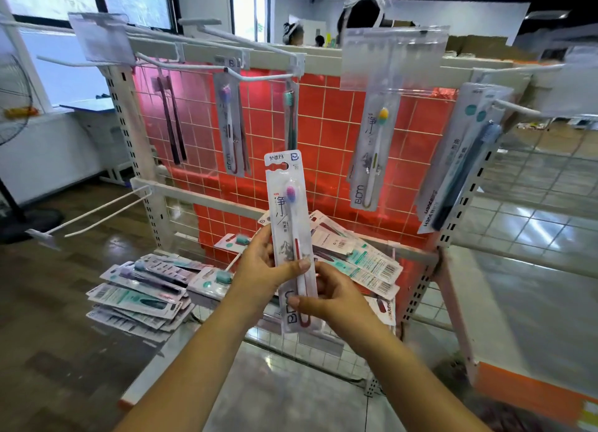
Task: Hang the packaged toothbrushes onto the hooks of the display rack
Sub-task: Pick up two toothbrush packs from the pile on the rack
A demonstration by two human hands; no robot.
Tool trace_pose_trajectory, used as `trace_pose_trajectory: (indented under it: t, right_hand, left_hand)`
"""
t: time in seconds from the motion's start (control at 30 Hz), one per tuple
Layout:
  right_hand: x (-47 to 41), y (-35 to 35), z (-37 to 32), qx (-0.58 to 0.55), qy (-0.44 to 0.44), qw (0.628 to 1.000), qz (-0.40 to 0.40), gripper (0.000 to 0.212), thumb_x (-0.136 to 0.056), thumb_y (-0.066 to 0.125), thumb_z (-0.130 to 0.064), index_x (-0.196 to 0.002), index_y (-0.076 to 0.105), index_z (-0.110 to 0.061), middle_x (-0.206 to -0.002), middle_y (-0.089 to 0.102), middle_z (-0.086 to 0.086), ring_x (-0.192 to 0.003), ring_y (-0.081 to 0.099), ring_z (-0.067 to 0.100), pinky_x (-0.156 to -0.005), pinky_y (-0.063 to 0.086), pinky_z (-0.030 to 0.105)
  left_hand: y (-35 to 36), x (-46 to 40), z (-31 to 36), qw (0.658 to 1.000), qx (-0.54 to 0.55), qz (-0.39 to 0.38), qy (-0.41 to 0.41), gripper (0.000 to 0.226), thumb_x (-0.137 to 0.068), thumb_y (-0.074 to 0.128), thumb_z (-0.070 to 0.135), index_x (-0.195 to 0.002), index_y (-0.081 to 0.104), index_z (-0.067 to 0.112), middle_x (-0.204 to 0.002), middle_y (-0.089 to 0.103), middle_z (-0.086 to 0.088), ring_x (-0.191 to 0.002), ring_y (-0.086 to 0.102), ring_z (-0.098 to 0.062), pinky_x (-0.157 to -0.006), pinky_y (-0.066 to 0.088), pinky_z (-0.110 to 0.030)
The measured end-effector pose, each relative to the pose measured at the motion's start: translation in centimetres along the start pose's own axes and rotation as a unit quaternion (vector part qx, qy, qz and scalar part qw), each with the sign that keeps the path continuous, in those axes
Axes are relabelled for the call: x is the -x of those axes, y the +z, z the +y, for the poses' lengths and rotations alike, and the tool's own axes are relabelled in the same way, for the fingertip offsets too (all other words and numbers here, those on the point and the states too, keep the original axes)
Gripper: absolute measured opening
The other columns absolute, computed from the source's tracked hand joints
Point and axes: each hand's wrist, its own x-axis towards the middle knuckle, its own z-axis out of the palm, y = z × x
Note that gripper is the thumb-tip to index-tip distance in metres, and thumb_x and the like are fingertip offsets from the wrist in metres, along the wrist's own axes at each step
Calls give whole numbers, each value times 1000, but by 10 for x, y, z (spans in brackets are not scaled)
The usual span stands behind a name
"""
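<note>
a: packaged toothbrush (290, 237) stands nearly upright between both hands, out in front of the display rack (323, 121). its long axis runs bottom to top, hang hole uppermost, leaning a touch left at the top.

b: who's holding it?

a: both. the left hand (262, 266) grips the left edge about midway, thumb across the front. the right hand (326, 294) pinches the lower part from the right side, thumb on the front near the bottom.

b: and the hook?

a: the one i'd judge it's meant for is the hook (259, 75) up and slightly left, where a matching pack (231, 124) with a purple brush head already hangs. that hook points out toward the person, so the hole has to rise well above the hands and slide back along it.

b: nearer hand?

a: the left, though it's a close call. more packs lie in a pile (142, 292) on the lower shelf, left of the arms.
</note>
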Motion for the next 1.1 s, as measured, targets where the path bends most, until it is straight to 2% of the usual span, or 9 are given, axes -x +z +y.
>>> trace_pose_trajectory:
  t: [0.07,0.13,0.23,0.37,0.5,0.7,0.77,0.93,1.1]
  right_hand:
    - [-4,5,4,-12,-14,1000,10,45,-80,68,-2,-117,54,-23,-109,68,1,-98,67,15,-81,56,32]
    - [-6,7,6,-12,-26,999,20,44,-80,67,1,-108,55,-30,-106,68,1,-96,67,15,-75,57,30]
    - [-9,9,6,-10,-28,999,37,45,-79,67,2,-102,54,-34,-103,67,0,-95,66,14,-70,57,26]
    - [-20,16,6,-22,-14,998,54,48,-79,67,3,-115,53,-24,-105,66,5,-94,66,17,-67,57,25]
    - [-34,32,2,-28,-10,997,70,48,-79,67,3,-116,52,-25,-104,67,4,-91,67,17,-64,57,27]
    - [-62,63,-6,-36,-28,993,105,43,-79,67,0,-115,54,-19,-104,67,5,-95,66,19,-73,57,30]
    - [-71,72,-9,-52,-39,990,122,40,-81,65,-1,-115,55,-19,-103,68,4,-96,66,18,-79,57,30]
    - [-88,97,-20,-89,-79,982,148,34,-82,61,1,-104,57,-25,-89,72,-7,-85,69,8,-70,56,20]
    - [-99,131,-39,-100,-140,969,175,41,-72,63,-15,-111,56,-26,-92,71,-3,-88,69,15,-70,58,28]
  left_hand:
    - [-4,1,1,998,-51,5,22,57,-73,74,6,-121,49,25,-98,69,2,-90,69,-10,-69,57,-26]
    - [-11,3,3,991,-125,-4,43,56,-72,74,22,-120,47,31,-98,67,7,-89,67,-8,-69,57,-22]
    - [-26,5,6,956,-286,-21,63,60,-74,69,40,-124,37,42,-101,61,15,-90,62,-5,-72,55,-21]
    - [-56,3,6,882,-464,-28,82,74,-83,64,40,-144,24,37,-132,52,7,-117,52,-11,-97,46,-32]
    - [-85,-1,11,811,-574,-49,100,70,-90,56,39,-147,16,33,-143,41,8,-129,38,-10,-101,38,-26]
    - [-133,-21,9,748,-646,-106,109,49,-94,48,33,-141,36,26,-138,47,6,-124,42,-14,-99,38,-29]
    - [-149,-30,8,747,-643,-125,112,45,-94,49,27,-138,42,24,-135,51,5,-121,45,-16,-98,39,-29]
    - [-179,-42,9,747,-632,-153,138,43,-95,48,20,-137,44,23,-135,52,3,-121,48,-20,-98,39,-30]
    - [-205,-56,5,754,-615,-182,139,42,-97,44,25,-138,41,31,-137,49,10,-124,44,-10,-101,35,-23]
